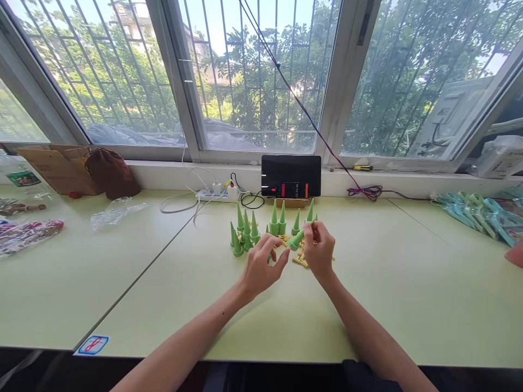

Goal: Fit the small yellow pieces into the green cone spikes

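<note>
The right hand is closed in a pinch on a tilted green cone, held above the table. The left hand is half open, thumb and forefinger parted near the cone's wide end; contact cannot be determined. Standing cones crowd the area just beyond both hands, and yellow pieces lie scattered beneath, partly obscured by the hands. Behind stand a phone and a dark screen. A power strip with loose cables lies to the left; bundled wire lies to the right.
</note>
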{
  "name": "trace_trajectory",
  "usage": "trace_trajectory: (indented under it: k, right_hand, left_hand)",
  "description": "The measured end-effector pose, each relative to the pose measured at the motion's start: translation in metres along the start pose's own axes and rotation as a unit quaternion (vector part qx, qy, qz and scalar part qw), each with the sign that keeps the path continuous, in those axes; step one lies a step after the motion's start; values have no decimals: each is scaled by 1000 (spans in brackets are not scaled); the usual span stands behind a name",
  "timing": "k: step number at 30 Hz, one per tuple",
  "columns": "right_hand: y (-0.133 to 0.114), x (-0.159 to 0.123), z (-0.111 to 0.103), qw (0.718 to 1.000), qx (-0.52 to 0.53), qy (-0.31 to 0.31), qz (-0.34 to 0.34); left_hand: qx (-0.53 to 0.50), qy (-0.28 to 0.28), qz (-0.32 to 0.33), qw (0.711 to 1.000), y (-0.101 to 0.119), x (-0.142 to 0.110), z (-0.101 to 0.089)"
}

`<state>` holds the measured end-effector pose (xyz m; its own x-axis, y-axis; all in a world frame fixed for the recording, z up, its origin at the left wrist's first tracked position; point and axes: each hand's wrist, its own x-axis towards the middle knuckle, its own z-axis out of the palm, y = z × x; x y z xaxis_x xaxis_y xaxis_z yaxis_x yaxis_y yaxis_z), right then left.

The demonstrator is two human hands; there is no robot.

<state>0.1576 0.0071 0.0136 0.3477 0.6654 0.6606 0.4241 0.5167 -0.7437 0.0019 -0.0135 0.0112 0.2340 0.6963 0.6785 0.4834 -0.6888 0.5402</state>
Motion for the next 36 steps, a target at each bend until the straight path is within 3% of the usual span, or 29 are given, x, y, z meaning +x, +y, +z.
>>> trace_trajectory:
  k: [2, 4, 7, 10, 13, 20, 36]
  right_hand:
    - [1, 1, 0, 1000, -12, 4, 3]
    - [3, 1, 1, 999, -21, -24, -5]
    - [7, -1, 3, 994, -36, -101, -27]
    - [11, -2, 7, 980, -51, -185, -47]
    - [15, -4, 10, 968, -64, -234, -59]
    - [22, -7, 14, 954, -74, -287, -35]
    - [22, -7, 13, 943, -113, -311, -41]
  left_hand:
    - [-3, -42, 42, 998, 2, -1, -1]
    - [5, -127, 89, 988, 3, -5, 1]
    - [52, -250, 147, 956, 4, -13, 9]
    - [78, -313, 155, 934, 4, -20, 18]
    - [89, -320, 150, 931, 3, -21, 20]
    - [91, -302, 150, 937, 2, -15, 14]
    - [75, -309, 153, 936, 0, -16, 17]
